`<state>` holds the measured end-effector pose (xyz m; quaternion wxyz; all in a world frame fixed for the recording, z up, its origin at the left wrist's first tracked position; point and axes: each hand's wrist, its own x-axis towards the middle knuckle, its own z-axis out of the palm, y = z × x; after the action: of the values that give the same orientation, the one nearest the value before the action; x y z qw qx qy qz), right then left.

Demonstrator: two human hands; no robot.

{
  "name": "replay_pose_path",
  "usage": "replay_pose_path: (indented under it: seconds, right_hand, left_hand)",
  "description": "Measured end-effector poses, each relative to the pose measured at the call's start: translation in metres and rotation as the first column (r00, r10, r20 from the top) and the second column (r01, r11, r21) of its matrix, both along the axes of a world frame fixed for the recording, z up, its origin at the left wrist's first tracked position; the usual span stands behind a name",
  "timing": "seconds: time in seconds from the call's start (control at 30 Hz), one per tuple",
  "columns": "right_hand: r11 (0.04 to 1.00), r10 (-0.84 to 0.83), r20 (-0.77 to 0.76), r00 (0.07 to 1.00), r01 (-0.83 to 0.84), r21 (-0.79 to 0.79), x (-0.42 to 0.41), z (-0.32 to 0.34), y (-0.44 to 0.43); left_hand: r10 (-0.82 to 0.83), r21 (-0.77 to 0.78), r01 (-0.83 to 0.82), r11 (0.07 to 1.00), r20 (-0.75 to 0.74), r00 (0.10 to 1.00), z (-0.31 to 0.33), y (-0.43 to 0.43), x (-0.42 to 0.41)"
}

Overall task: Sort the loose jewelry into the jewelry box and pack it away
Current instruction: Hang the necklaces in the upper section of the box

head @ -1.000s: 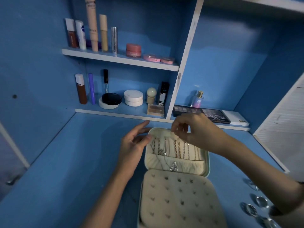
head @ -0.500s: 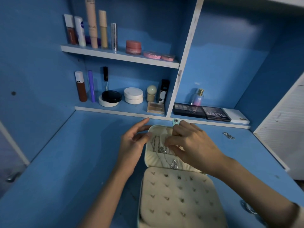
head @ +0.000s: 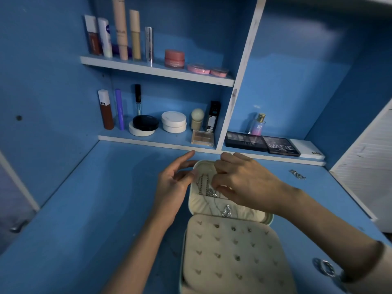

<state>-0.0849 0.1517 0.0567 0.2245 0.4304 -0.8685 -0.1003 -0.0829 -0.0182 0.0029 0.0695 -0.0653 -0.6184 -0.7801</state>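
A cream jewelry box point(head: 267, 219) lies open on the blue desk. Its near half is a padded panel point(head: 230, 253) dotted with several stud earrings. Its far half holds several necklace chains point(head: 203, 183) and a silver pendant point(head: 226, 211). My right hand point(head: 244, 181) is down in the far half, fingers curled and pinching at the chains. My left hand point(head: 171, 185) sits at the box's left edge with relaxed fingers, thumb tip at the rim. A loose silver piece point(head: 298, 174) lies on the desk to the right, and silver rings point(head: 324, 266) lie near my right forearm.
Two shelves at the back carry cosmetics: tubes and jars on the upper shelf point(head: 157, 70), compacts and bottles on the lower one point(head: 148, 142). Eyeshadow palettes point(head: 263, 144) and a perfume bottle point(head: 257, 124) stand at the back right. A white slatted panel point(head: 364, 166) borders the right side.
My right hand came down from above the box's far rim into the far half, onto the chains. My left hand stayed at the box's left edge.
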Motion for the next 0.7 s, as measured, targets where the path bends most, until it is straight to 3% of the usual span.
replay_pose_path:
  seconds: [0.23,0.47,0.7]
  right_hand:
    - [0.983,0.072,-0.024,0.997,-0.067,0.168,-0.004,0.002,-0.005]
    - [0.989,-0.014,0.107,0.994,0.03,-0.147,-0.011,0.024,0.008]
    - [0.967,-0.029,0.143,0.989,0.064,-0.246,-0.011,0.025,-0.007]
  left_hand:
    - [0.0,0.013,0.0,1.0,0.015,1.0,0.0,0.0,0.001]
    - [-0.005,0.013,0.005,1.0,0.008,1.0,0.003,0.0,0.003]
    - [-0.005,0.013,0.005,1.0,0.004,1.0,0.003,0.001,0.002]
